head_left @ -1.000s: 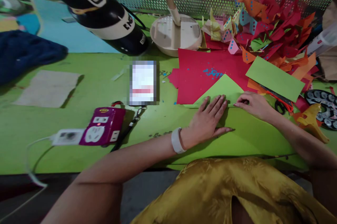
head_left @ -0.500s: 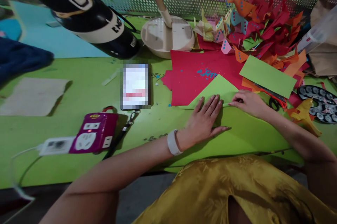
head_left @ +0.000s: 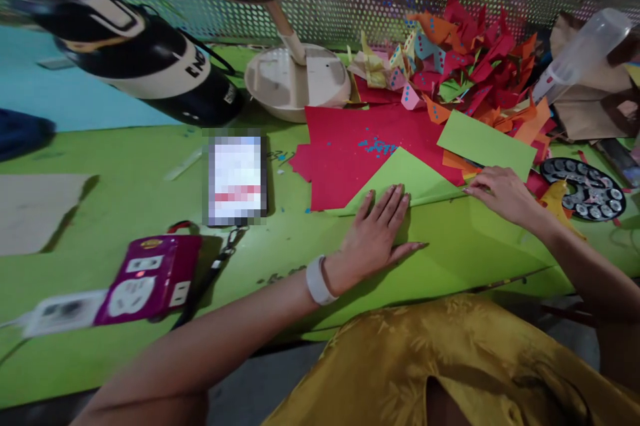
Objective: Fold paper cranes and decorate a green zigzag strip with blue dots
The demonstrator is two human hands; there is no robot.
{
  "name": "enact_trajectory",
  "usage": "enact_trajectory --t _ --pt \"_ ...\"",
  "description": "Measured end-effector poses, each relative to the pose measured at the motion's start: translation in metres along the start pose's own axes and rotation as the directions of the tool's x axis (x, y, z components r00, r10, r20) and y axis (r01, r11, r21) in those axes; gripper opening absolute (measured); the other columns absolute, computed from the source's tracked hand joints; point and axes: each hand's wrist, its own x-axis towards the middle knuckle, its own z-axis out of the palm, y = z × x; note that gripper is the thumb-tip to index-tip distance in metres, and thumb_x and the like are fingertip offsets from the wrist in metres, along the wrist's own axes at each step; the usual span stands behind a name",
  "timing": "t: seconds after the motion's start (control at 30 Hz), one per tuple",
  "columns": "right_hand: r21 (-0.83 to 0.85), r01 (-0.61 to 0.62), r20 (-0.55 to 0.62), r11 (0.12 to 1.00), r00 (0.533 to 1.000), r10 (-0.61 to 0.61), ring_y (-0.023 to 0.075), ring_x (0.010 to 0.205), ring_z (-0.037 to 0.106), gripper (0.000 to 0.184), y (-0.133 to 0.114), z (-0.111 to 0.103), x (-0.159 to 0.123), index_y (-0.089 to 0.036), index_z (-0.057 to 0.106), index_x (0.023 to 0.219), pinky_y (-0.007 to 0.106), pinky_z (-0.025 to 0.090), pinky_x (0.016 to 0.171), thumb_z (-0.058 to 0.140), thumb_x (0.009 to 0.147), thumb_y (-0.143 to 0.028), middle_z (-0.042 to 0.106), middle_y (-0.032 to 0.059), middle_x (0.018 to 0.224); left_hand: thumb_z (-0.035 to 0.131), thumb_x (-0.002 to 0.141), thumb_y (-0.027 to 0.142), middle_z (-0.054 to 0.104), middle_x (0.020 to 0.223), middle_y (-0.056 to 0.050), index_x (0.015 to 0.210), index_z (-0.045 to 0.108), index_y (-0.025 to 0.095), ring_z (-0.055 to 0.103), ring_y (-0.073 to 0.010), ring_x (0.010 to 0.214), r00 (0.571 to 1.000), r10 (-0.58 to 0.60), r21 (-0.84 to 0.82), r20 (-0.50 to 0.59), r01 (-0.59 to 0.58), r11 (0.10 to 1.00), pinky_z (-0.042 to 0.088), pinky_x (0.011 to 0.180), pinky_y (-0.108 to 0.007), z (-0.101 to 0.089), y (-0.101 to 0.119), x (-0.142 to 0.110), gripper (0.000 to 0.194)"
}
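A sheet of light green paper (head_left: 400,169), folded into a triangle, lies with its long folded edge towards me. It partly covers a red sheet (head_left: 335,139). My left hand (head_left: 373,233) is spread flat on the lower left part of the green paper, thumb apart and resting beyond the fold. At the paper's right corner is my right hand (head_left: 505,196), its thumb and curled fingers pinched together there. A second green paper piece (head_left: 487,143) lies just behind that hand, on top of orange paper.
Folded colourful paper shapes (head_left: 470,59) are heaped at the back right. Nearby are a black round palette (head_left: 583,189) and a yellow object (head_left: 556,206). Leftward stand a fan base (head_left: 297,79) and a black bottle (head_left: 165,73), with a phone (head_left: 237,179) and purple power socket (head_left: 150,276) in front.
My right hand has slid rightward along the folded edge to the paper's right corner. My left hand stays flat on the paper. The whole view has shifted slightly.
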Motion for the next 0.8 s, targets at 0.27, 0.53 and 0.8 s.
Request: enact_trajectory --t 0.27,0.53,0.8 --pt "-0.038 0.376 -0.044 0.926 0.925 -0.377 0.0283 0.142 0.041 0.061 -0.08 0.036 -0.007 -0.013 0.047 0.144 0.047 0.034 0.117 0.044 0.099 -0.054 0.047 0.0149 0.151 0.034 0.095 0.065 0.034 0.157 -0.025 0.157 0.019 0.007 0.031 -0.0374 0.146 1.0 0.003 0.023 -0.01 -0.003 1.0 0.021 0.118 -0.058 0.002 -0.001 -0.002 0.086" --pt "0.008 0.409 -0.018 0.912 0.912 -0.409 0.0279 0.145 0.036 0.072 -0.076 0.059 -0.006 -0.007 0.043 0.147 0.046 0.029 0.122 0.04 0.098 -0.059 0.041 0.0189 0.153 0.032 0.097 0.062 0.033 0.157 -0.025 0.157 0.016 0.007 0.031 -0.0373 0.146 1.0 0.017 0.025 -0.005 -0.016 1.0 0.022 0.117 -0.058 0.001 -0.002 -0.003 0.083" --pt "-0.023 0.431 -0.047 0.902 0.901 -0.432 0.0267 0.145 0.037 0.067 -0.065 0.058 -0.009 -0.006 0.043 0.146 0.048 0.031 0.121 0.036 0.101 -0.055 0.042 0.0182 0.153 0.031 0.098 0.061 0.033 0.157 -0.026 0.156 0.021 0.003 0.031 -0.0367 0.146 0.999 0.005 0.065 0.032 -0.007 0.998 0.022 0.118 -0.057 -0.003 0.001 -0.002 0.082"
